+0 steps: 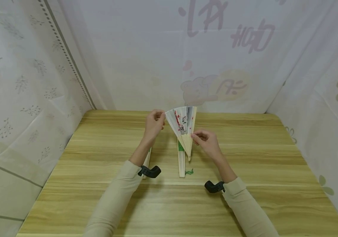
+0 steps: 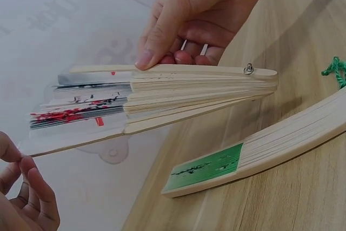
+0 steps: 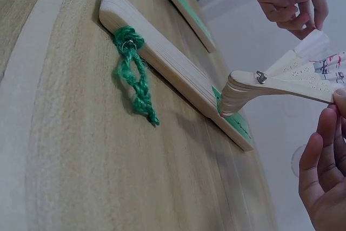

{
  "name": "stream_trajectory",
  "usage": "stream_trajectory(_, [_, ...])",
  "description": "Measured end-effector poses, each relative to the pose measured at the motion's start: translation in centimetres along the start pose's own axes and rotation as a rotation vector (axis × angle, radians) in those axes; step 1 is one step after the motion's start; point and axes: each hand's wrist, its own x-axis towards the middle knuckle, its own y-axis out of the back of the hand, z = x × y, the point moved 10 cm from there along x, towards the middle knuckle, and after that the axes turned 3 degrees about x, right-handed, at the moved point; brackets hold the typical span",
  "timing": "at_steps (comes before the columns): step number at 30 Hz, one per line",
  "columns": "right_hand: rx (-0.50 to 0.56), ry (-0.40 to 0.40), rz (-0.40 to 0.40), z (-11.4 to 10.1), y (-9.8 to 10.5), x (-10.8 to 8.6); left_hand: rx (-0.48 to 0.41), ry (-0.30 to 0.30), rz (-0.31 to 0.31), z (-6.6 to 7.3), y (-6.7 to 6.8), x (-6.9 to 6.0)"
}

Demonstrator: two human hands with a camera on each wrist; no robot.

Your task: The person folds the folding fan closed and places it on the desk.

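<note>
A partly spread white folding fan [image 1: 183, 122], painted with red blossoms and dark strokes, is held up over the back of the table. My left hand [image 1: 154, 125] pinches the tip of its left edge between thumb and finger. On the opposite side, my right hand [image 1: 207, 142] grips the outer wooden rib, thumb in front in the left wrist view. A small metal ring sits at the fan's pivot [image 2: 249, 69]. Below it lies a folded green fan [image 1: 182, 164], with a knotted green cord [image 3: 132, 77] at its pivot end.
Another folded fan [image 1: 147, 161] lies under the left forearm, partly hidden by it. The wooden table [image 1: 98, 158] meets a printed curtain [image 1: 133, 65] at its back edge. Black wrist cameras [image 1: 150, 171] are strapped at both cuffs.
</note>
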Motion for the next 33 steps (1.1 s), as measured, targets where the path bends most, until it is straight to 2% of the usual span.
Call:
stream_trajectory(9, [0.007,-0.007,-0.009,-0.5,-0.4,-0.1,-0.001,0.014,0.002,-0.1,-0.6,0.2])
stream_trajectory(22, [0.047,-0.043,-0.023,1.0,-0.4,-0.2,-0.001,0.032,0.007,0.0,-1.3,0.2])
stream_trajectory(27, [0.068,-0.097,-0.028,1.6,-0.5,-0.3,-0.017,0.017,-0.012,0.3,-1.8,0.1])
stream_trajectory(33, [0.078,-0.181,-0.056,2.1,-0.8,-0.6,-0.035,0.030,-0.014,0.3,-1.9,0.1])
